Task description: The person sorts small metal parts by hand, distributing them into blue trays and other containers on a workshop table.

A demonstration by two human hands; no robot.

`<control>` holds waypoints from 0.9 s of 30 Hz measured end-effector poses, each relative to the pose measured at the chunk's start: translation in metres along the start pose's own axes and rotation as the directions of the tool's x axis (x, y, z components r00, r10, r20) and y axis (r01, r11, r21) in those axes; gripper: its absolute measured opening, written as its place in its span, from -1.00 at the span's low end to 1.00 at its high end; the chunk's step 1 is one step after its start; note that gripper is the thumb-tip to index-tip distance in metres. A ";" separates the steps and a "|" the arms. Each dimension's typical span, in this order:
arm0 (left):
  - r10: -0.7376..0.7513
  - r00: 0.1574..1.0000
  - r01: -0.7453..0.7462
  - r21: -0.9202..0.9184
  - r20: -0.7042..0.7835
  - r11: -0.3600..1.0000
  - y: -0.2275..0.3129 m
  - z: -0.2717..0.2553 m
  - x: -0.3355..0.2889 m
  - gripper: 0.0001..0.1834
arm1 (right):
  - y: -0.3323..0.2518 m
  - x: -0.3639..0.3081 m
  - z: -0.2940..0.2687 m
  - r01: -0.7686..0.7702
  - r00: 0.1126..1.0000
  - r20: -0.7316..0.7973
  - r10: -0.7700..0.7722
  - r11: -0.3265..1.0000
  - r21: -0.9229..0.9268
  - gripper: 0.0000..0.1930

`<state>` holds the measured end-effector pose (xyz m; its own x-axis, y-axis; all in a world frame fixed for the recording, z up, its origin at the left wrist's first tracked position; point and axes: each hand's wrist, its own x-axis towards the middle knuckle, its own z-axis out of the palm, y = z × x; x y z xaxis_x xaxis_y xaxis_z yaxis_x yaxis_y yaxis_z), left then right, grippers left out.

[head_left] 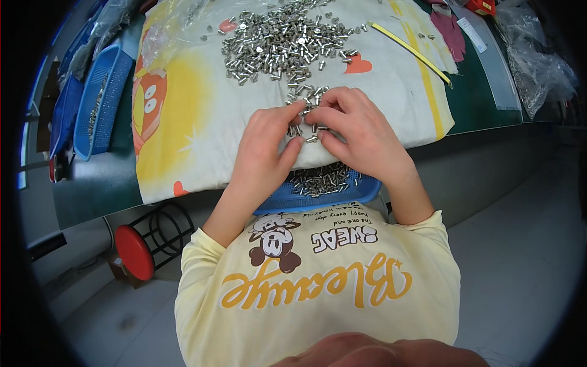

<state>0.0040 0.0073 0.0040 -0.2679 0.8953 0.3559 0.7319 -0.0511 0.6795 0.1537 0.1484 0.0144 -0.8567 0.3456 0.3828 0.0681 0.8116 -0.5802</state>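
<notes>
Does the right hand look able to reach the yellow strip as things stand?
Probably yes: only printed cloth appears between the right hand and the yellow strip, so the way looks free.

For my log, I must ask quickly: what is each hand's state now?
Left hand: open, beside small metal parts.
Right hand: partly curled; whether it holds any small metal parts cannot be told.

pale yellow shirt (324, 315), loose sleeves (205, 255) ending around the elbows. brown and white cartoon character (275, 241) on the left, chunky outlined white letters (345, 238) right of it, small dark text (342, 214) farther up, big orange-yellow script (318, 287) on the near side. hands (268, 139) and forearms are bare.
</notes>
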 end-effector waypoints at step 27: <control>-0.066 0.996 0.072 -0.091 0.065 0.993 0.006 0.001 -0.007 -0.43 | 0.003 -0.008 0.008 0.016 0.999 -0.035 -0.013 0.997 0.082 -0.75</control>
<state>0.0107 0.0015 0.0052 -0.2743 0.9237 0.2673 0.6509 -0.0263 0.7587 0.1567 0.1443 0.0037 -0.8390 0.3514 0.4154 0.0125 0.7757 -0.6309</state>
